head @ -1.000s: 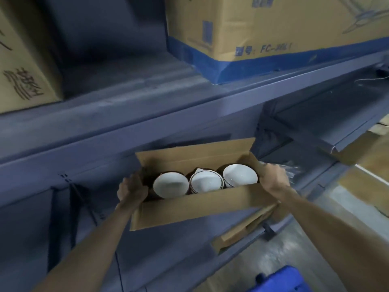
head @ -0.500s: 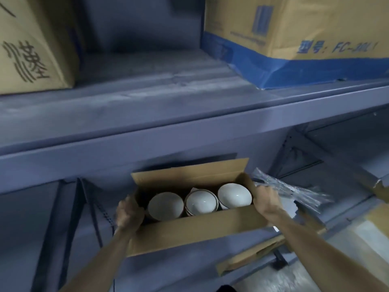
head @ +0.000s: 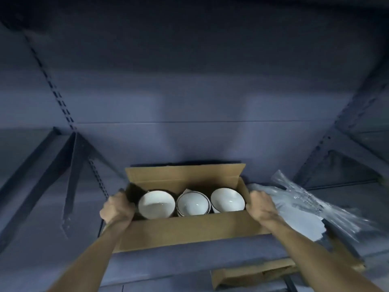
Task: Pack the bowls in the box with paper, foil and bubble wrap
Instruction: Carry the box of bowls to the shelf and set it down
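Both hands clamp box ends: left hand (head: 116,208) on left wall, right hand (head: 261,204) on right. Box (head: 185,228) open, on shelf (head: 189,262), three bowls (head: 190,204) inside. Step: positioning box. Next likely calls for reaching plastic wrap (head: 305,199) just beside it.

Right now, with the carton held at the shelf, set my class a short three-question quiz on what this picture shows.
1. How many white bowls sit in the cardboard box?
2. True or false: the box's flaps are closed.
3. What lies on the shelf beside the right hand? A) clear plastic wrap B) a roll of tape C) scissors

Key
1. Three, in one row.
2. False: the box is open, with the left hand and the right hand gripping its two ends.
3. A: crinkled clear plastic wrap lies to the right of the box.
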